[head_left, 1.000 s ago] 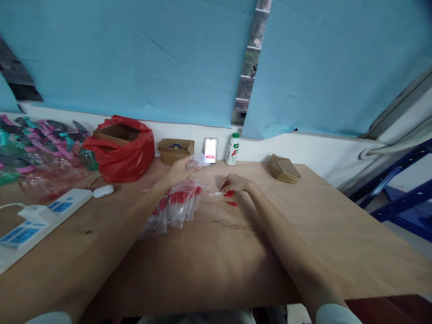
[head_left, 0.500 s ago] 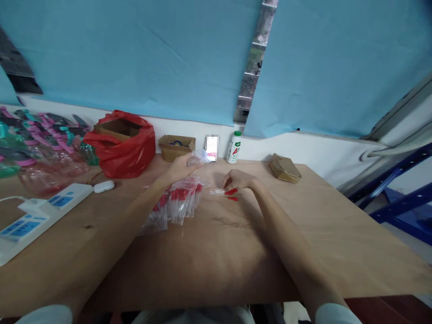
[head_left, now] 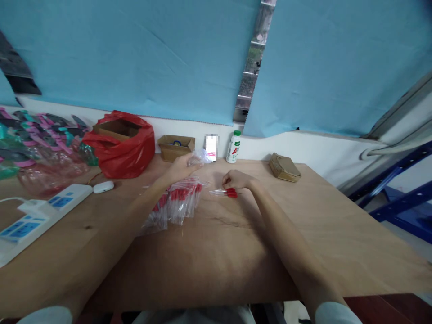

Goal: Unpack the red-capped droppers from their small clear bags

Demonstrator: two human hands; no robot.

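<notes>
My left hand [head_left: 182,168] is closed on a crumpled clear plastic bag [head_left: 199,157], lifted above the table. Under that wrist lies a row of overlapping clear zip bags [head_left: 184,204] with red-handled pieces inside. My right hand [head_left: 235,180] has its fingers curled and pressed together, low over the wood. Whether anything is between those fingertips is hidden. Just beneath them lie several small red-handled tools [head_left: 231,193], side by side, their thin shiny shafts pointing left; they look like small screwdrivers.
Along the wall stand a red plastic bag with a box [head_left: 124,148], a small open carton [head_left: 175,148], a lit phone [head_left: 211,147] and a white bottle [head_left: 233,147]. A brown packet [head_left: 285,167] lies right. Spray bottles [head_left: 50,153] and a power strip [head_left: 43,216] occupy the left.
The red-handled tools, with one lying apart and another tilted before, now lie close together in line. My right hand has shifted only slightly; my left hand stays with the clear bag.
</notes>
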